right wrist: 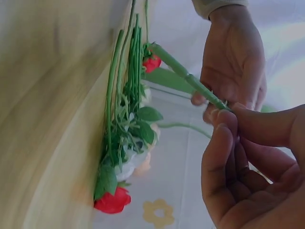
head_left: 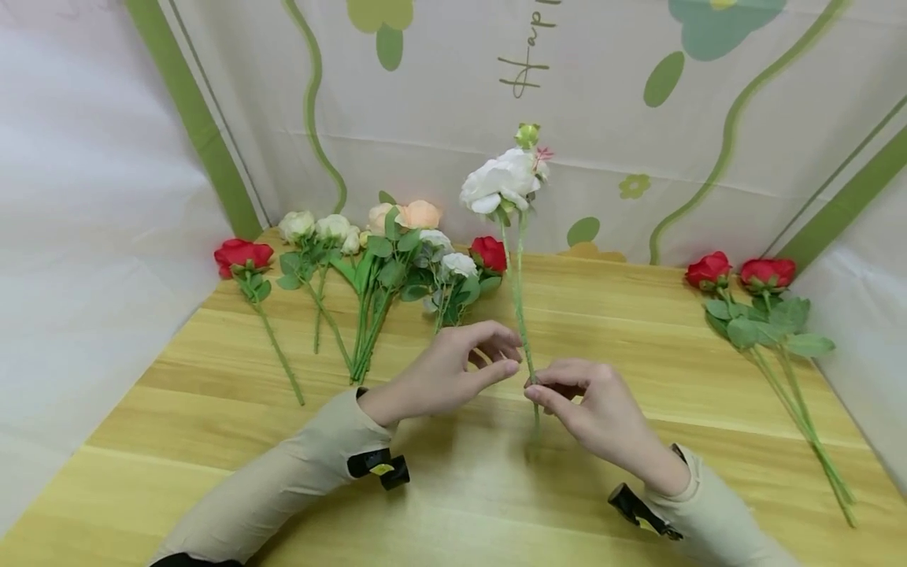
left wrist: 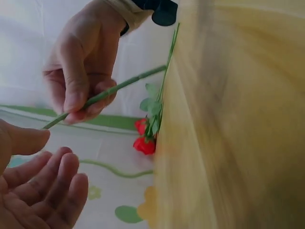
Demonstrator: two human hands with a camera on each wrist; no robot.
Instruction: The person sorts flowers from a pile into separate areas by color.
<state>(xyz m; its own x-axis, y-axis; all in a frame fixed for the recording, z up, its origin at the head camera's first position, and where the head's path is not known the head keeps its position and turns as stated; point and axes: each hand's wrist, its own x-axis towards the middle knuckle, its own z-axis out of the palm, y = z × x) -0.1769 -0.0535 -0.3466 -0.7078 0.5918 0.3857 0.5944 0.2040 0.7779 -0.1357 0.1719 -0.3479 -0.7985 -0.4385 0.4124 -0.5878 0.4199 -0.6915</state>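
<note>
Right fingers (right wrist: 218, 155) curl, pinching stem (right wrist: 174, 64)

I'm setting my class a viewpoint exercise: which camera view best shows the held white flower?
The head view, because the white flower shows there from bloom down to stem, pinched by the right hand. The left wrist and right wrist views show only some of its stem, without the bloom.

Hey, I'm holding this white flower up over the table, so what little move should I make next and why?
I'd probably close the left hand lightly on the stem: it is open right beside it, while only the right hand pinches the stem, low down, with the white flower high above, so a second hold might steady it.
</note>
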